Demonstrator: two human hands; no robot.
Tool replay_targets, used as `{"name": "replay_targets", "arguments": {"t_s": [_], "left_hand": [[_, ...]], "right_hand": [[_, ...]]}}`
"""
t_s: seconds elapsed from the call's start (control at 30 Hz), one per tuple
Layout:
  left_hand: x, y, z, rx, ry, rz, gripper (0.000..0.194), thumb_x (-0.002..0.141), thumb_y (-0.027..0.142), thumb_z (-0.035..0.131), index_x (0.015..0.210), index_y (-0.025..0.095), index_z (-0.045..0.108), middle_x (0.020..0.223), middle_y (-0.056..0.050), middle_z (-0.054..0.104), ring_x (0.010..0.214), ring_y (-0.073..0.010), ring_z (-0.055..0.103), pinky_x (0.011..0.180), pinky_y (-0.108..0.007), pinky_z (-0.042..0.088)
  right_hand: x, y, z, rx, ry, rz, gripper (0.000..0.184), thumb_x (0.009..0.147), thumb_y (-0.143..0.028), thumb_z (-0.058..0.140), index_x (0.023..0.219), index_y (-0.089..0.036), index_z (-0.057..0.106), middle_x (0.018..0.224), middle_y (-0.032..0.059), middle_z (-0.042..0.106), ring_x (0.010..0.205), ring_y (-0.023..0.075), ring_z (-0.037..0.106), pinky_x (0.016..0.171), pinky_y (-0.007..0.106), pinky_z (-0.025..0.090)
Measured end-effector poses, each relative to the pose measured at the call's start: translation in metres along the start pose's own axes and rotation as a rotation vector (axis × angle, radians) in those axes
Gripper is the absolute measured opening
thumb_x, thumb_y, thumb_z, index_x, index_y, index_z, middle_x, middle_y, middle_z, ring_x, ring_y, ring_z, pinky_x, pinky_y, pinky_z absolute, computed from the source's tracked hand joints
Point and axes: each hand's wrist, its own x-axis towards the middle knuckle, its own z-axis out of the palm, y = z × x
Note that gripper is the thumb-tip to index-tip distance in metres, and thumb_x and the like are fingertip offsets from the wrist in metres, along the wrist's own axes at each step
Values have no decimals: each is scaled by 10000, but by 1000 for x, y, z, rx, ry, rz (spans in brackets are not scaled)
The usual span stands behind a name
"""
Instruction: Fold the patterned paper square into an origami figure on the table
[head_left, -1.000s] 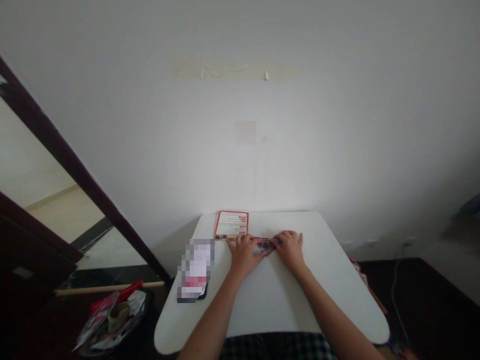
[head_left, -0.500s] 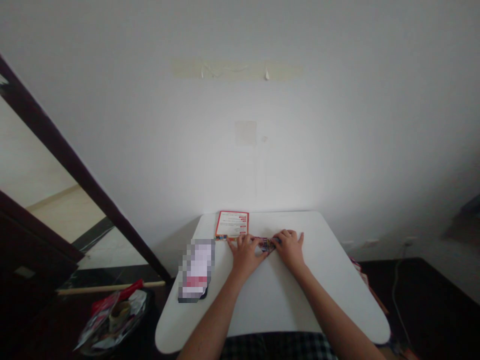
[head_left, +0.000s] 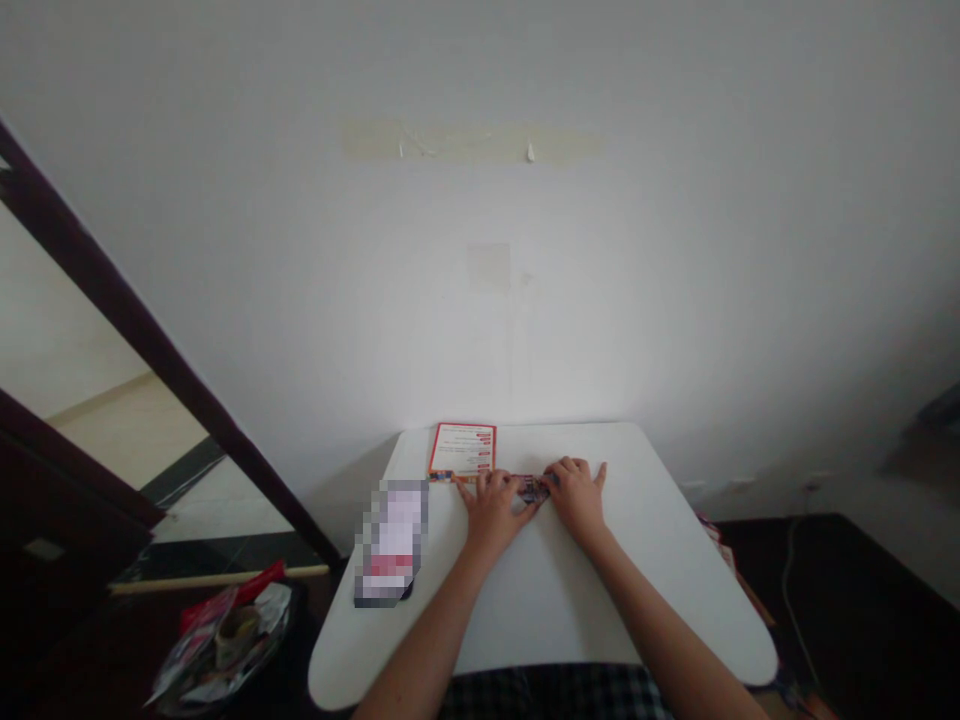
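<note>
The left hand [head_left: 493,512] and right hand [head_left: 576,498], fingers spread, press a small folded printed packet [head_left: 533,489] near the white tabletop's [head_left: 547,590] far edge, just beside a red-bordered leaflet [head_left: 463,450].

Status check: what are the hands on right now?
Left hand, right hand both down on small colourful paper between them. Red-bordered card just beyond left hand.

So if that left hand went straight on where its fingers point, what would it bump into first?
Probably the red-edged printed card. The fingers of the left hand point at its lower corner and look very close, but I can't tell exactly how close from this view.
</note>
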Motion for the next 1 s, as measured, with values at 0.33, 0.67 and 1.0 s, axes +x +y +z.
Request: {"name": "replay_targets", "arguments": {"t_s": [0.33,0.67,1.0], "left_hand": [[-2,-1,-2,-14,35,51,339,847,588,586,1152,462,663,1192,-16,610,1219,-320,425,1089,-755,7],[-2,0,-4,-27,11,24,350,833,601,596,1151,469,663,1203,-19,619,1217,-322,422,1079,-756,55],[-2,1,-5,-29,5,17,348,833,584,605,1156,469,668,1213,-27,618,1213,-327,425,1076,-758,40]], "right_hand": [[-6,2,0,-16,38,-4,269,984,-404,416,1017,-288,656,1064,31,651,1134,237,494,1121,687,31],[-2,-3,2,-52,17,2,241,984,-390,425,995,-264,630,1070,40,639,1146,248,486,1113,700,16],[-1,-5,3,-146,10,-1,219,982,-400,439,1039,-282,614,1095,40,619,1137,258,475,1081,737,58]]}}
